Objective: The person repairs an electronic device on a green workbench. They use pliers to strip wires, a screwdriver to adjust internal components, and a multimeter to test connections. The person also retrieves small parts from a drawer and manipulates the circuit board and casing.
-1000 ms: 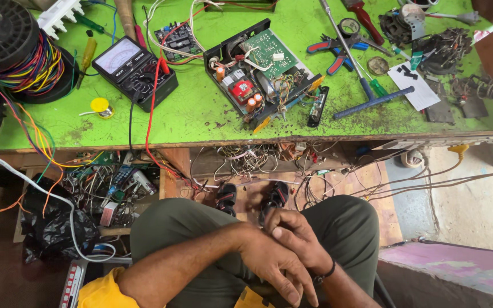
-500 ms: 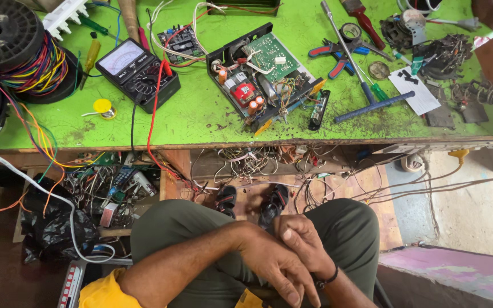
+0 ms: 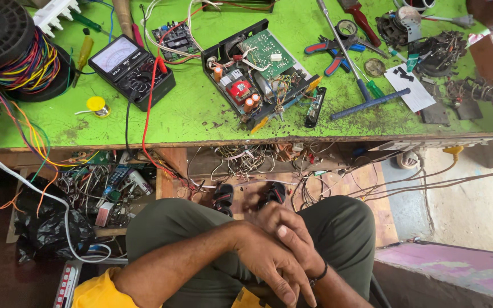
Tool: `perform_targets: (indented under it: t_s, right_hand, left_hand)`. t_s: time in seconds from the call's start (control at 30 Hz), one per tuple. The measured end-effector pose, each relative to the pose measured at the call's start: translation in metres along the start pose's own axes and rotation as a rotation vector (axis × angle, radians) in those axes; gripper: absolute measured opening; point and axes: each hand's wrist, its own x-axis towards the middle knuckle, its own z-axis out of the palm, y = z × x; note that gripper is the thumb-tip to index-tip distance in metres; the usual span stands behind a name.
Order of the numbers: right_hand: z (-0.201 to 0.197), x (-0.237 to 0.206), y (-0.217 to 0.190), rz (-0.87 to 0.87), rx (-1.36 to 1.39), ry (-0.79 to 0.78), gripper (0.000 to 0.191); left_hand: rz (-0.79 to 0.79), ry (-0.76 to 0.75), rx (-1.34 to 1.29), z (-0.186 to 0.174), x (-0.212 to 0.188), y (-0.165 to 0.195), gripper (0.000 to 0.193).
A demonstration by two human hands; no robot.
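- Left hand (image 3: pixel 269 259): fingers loosely curled, lying over right hand (image 3: pixel 292 228); grasps no tool.
- Right hand: fingers relaxed, resting on lap.
- Opened circuit unit (image 3: pixel 258 71) on green bench (image 3: pixel 201 114), well apart.

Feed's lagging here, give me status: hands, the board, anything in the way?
Left hand over right hand, both in lap, holding nothing. Open circuit unit untouched on green bench. Multimeter and its leads beside it.
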Motion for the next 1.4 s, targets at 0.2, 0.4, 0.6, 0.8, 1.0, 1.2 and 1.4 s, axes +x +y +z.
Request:
perform_targets:
  t_s: [0.2, 0.4, 0.6, 0.8, 1.0, 1.2, 1.4]
  right_hand:
    - [-0.006, -0.006, 0.003, 0.081, -0.149, 0.018, 0.043]
    - [-0.006, -0.002, 0.008, 0.01, 0.052, 0.059, 0.039]
    - [-0.013, -0.008, 0.012, -0.004, -0.128, 0.013, 0.042]
    - [-0.021, -0.014, 0.02, 0.163, -0.049, 0.026, 0.039]
    - [-0.004, -0.009, 0.008, 0.014, -0.013, -0.031, 0.044]
    - [-0.015, -0.013, 0.02, 0.164, 0.025, 0.027, 0.037]
    - [-0.012, -0.008, 0.015, -0.109, -0.09, -0.019, 0.045]
  left_hand:
    - [-0.015, 0.004, -0.002, -0.001, -0.004, -0.003, 0.058]
    - [0.007, 0.033, -0.049, -0.002, -0.001, 0.001, 0.056]
    - [-0.031, 0.069, 0.081, -0.002, -0.007, 0.003, 0.054]
    - [-0.027, 0.026, 0.02, -0.002, -0.001, -0.002, 0.057]
    - [-0.022, 0.023, 0.118, -0.002, -0.007, -0.004, 0.053]
    - [-0.039, -0.033, -0.061, -0.002, -0.001, -0.007, 0.055]
    - [-0.051, 0.062, 0.059, -0.003, -0.004, -0.008, 0.056]
